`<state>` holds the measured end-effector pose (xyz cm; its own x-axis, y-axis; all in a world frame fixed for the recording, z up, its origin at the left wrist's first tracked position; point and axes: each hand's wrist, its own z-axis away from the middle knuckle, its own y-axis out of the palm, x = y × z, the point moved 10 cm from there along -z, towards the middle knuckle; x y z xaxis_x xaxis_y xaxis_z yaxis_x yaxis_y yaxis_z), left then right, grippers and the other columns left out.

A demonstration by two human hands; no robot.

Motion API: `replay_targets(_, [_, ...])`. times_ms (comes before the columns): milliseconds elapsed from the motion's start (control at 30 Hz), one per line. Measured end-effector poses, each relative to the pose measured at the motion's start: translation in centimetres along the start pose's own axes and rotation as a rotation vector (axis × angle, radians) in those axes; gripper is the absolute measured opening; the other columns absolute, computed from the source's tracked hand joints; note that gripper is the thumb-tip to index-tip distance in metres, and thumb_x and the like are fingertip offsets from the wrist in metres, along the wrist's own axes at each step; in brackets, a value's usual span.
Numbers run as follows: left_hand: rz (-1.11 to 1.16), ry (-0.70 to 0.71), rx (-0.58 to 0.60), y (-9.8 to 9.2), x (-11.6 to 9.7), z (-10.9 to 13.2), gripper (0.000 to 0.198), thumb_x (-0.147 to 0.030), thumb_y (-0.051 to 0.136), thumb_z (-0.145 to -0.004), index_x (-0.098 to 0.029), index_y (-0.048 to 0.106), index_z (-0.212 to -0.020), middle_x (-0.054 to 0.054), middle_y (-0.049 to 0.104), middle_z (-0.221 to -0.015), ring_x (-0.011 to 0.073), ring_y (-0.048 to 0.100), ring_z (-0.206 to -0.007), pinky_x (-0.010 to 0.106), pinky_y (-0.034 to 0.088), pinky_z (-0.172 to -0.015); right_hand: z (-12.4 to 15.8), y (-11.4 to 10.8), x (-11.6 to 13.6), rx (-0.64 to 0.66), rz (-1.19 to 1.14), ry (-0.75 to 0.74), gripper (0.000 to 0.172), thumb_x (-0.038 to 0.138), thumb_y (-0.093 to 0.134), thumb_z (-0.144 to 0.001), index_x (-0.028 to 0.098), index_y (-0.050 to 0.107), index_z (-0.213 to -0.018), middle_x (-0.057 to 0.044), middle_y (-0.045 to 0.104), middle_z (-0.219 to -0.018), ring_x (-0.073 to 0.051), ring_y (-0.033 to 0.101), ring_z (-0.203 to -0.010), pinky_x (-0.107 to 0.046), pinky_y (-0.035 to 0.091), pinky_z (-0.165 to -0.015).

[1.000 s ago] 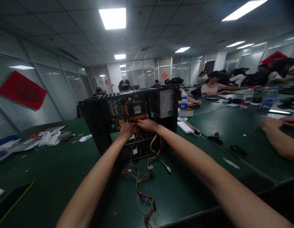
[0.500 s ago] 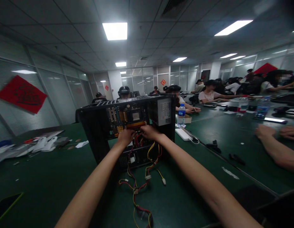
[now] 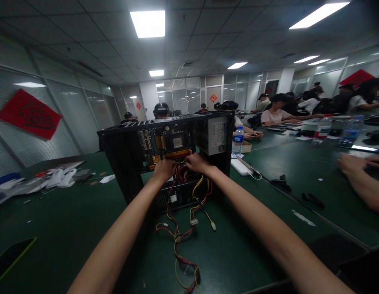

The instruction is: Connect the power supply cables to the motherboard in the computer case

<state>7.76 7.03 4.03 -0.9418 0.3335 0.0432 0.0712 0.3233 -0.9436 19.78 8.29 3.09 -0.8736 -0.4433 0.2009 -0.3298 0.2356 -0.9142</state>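
An open black computer case (image 3: 122, 163) stands upright on the green table, its motherboard (image 3: 165, 145) facing me. Both my arms reach into it. My left hand (image 3: 164, 168) is curled closed just below the board's orange slot. My right hand (image 3: 196, 162) is closed beside it, at the same slot and the top of a wire bundle. What the fingers hold is hidden. Red, yellow and black power cables (image 3: 180, 228) spill out of the case onto the table towards me. A grey power supply (image 3: 216, 134) sits in the case's upper right.
A water bottle (image 3: 237, 141) and a white power strip (image 3: 242, 167) lie right of the case. Another person's hands (image 3: 357, 165) rest on the table at far right. Papers and white parts (image 3: 59, 178) lie at the left. A dark tablet (image 3: 10, 257) lies bottom left. Several people sit behind.
Both hands stay at the orange slot; my right hand has dropped slightly towards the wires. The view has shifted a little with my head.
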Motion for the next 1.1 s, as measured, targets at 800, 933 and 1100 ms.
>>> replay_targets(800, [-0.058,-0.109,-0.082,-2.2,1.6,2.0,0.038,-0.041,0.044,-0.096,-0.031,0.076,-0.114,0.009,0.077,-0.102,0.0289,0.072,-0.096,0.034,0.05,-0.076,1.7,-2.9,3.6,-0.084,0.053,-0.184,0.028,0.023,0.045,-0.099,0.014,0.071,-0.105,-0.015,0.074,-0.102,-0.023,0.069,-0.097,-0.028,0.046,-0.08])
replay_targets(933, [0.09,-0.107,-0.159,-3.6,1.9,3.7,0.042,-0.045,0.041,-0.1,-0.028,0.077,-0.11,0.009,0.078,-0.101,0.0257,0.072,-0.097,0.03,0.047,-0.073,5.7,-9.6,9.7,-0.23,-0.089,-0.465,0.025,0.023,0.048,-0.098,0.017,0.071,-0.105,-0.01,0.074,-0.099,-0.022,0.07,-0.092,-0.031,0.05,-0.082])
replay_targets(1100, [0.145,0.014,-0.152,-4.1,0.9,5.6,0.044,-0.043,0.04,-0.102,-0.022,0.078,-0.092,0.008,0.078,-0.092,0.0209,0.071,-0.084,0.027,0.042,-0.068,16.2,-23.2,3.4,-0.997,-0.655,-0.396,0.018,0.04,0.057,-0.094,0.033,0.073,-0.098,0.002,0.071,-0.083,-0.014,0.07,-0.081,-0.032,0.056,-0.077])
